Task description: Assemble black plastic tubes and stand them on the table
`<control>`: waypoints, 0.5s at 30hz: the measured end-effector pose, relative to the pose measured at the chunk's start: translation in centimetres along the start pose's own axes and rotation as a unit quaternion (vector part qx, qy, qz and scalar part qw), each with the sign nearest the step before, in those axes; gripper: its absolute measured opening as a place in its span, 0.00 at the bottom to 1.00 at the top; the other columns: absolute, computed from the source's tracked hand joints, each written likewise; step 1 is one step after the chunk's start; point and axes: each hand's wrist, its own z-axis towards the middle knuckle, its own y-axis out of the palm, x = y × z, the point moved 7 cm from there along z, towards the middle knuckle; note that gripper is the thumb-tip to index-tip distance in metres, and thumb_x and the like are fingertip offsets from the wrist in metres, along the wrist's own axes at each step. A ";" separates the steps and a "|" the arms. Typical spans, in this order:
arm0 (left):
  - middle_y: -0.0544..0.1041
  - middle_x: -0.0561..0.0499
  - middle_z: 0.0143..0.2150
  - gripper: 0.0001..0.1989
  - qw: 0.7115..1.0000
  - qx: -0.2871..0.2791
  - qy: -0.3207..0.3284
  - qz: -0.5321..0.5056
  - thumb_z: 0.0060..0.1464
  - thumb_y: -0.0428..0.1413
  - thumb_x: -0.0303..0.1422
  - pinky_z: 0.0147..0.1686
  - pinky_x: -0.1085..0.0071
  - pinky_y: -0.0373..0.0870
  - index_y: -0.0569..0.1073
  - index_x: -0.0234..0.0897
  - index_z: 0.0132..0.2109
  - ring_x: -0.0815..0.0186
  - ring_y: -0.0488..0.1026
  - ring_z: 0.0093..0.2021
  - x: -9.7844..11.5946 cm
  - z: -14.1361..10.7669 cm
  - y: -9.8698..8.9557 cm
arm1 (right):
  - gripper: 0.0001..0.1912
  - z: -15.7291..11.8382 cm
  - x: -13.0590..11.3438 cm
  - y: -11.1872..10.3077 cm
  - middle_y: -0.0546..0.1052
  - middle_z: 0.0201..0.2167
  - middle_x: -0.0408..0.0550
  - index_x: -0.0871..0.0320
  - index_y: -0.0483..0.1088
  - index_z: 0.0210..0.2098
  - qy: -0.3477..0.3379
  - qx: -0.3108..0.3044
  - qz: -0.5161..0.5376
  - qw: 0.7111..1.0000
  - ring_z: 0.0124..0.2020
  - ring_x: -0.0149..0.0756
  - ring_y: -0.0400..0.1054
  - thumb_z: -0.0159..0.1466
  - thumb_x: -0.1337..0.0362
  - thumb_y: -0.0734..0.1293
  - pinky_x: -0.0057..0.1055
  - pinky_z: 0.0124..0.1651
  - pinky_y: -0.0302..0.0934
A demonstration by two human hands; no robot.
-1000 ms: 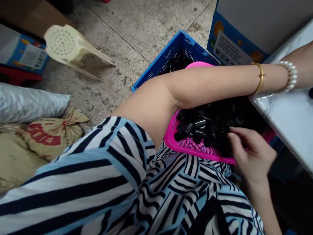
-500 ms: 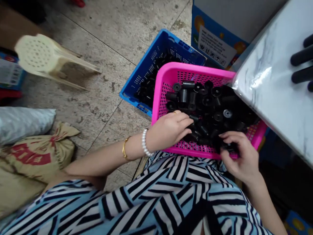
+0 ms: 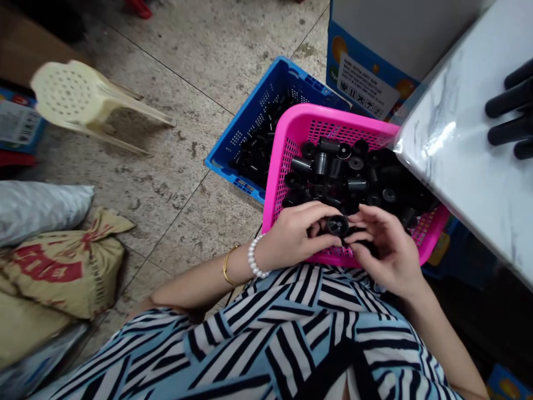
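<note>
Over the near side of a pink plastic basket (image 3: 272,166), my two hands meet. My left hand (image 3: 297,233) grips a black plastic cylinder (image 3: 337,225) between thumb and fingers, its round hollow end facing up. Close beside it, my right hand (image 3: 387,247) has its fingers curled with the tips near that cylinder. Something dark shows inside the right hand's grip, too shadowed to make out. Many similar black cylinders (image 3: 321,164) lie loosely heaped in the basket below, some on their sides and some end-up.
Behind the basket, a blue crate (image 3: 233,136) on the floor holds more black parts. A marbled white tabletop (image 3: 453,161) overhangs the basket's right side, with black tubes (image 3: 510,103) on it. A printed carton (image 3: 366,83) stands behind. Leftward are a cream stool (image 3: 70,94) and tied sacks (image 3: 70,261).
My right hand has moved left from the basket's near right corner to my left hand. My left hand has risen from the heap and now holds a black cylinder.
</note>
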 end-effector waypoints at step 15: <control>0.82 0.47 0.45 0.17 0.999 0.002 -0.042 -0.030 0.59 0.62 0.31 0.42 0.70 0.77 0.75 0.36 0.55 0.67 0.79 0.40 -1.3 -1.5 0.0 | 0.26 2.2 0.5 0.3 0.80 0.43 0.51 0.53 0.69 0.65 0.039 -0.079 -0.338 0.937 0.35 0.39 0.76 0.68 0.63 0.67 0.34 0.37 0.71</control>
